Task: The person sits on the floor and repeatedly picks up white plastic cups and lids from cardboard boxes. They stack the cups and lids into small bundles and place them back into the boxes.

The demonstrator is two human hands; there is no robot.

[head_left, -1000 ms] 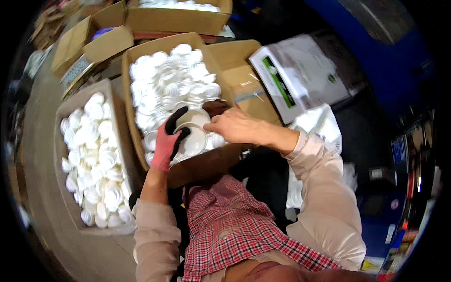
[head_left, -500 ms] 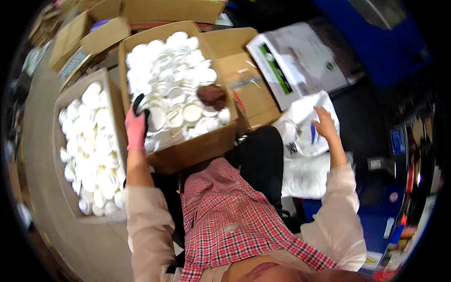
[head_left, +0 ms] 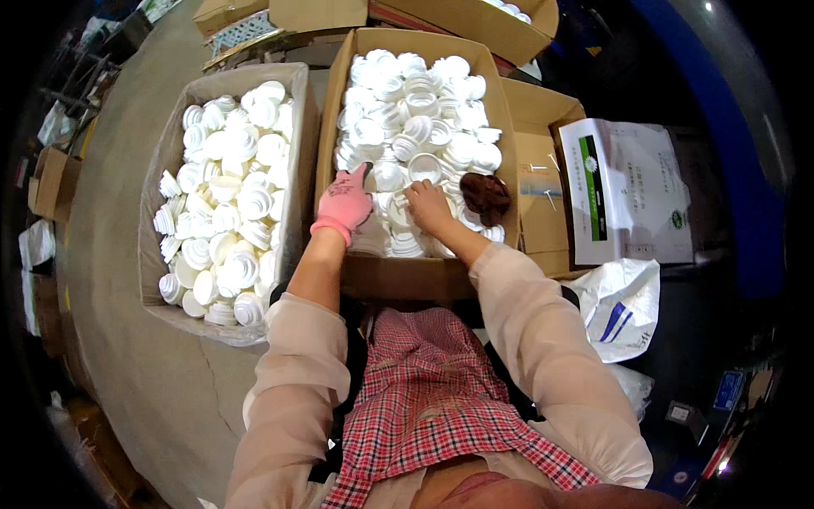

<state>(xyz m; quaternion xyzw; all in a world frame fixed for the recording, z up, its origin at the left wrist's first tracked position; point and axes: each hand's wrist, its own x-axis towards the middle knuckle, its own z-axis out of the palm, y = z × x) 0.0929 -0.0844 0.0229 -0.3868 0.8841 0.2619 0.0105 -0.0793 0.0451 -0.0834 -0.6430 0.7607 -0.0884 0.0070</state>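
My left hand (head_left: 344, 204), in a pink glove with dark finger coating, lies at the left side of a cardboard box (head_left: 424, 271) heaped with white round plastic pieces (head_left: 420, 97), index finger stretched out. My bare right hand (head_left: 428, 206) reaches into the middle of the same box, fingers apart and slightly bent on the pieces just below a white ring (head_left: 425, 170); I see nothing lifted in it. A dark brown cloth-like item (head_left: 485, 197) rests on the pieces to the right of that hand.
A plastic-lined box (head_left: 297, 93) of similar pieces stands at left on concrete floor (head_left: 119, 280). To the right are an open carton (head_left: 534, 237), a white printed sack (head_left: 627, 195) and a crumpled white bag (head_left: 619, 305). More cardboard boxes (head_left: 462, 25) stand behind.
My right hand has moved from the white bag at right back into the box. The view has swung, shifting the boxes rightward. The two pieces held a second ago are no longer in my hands.
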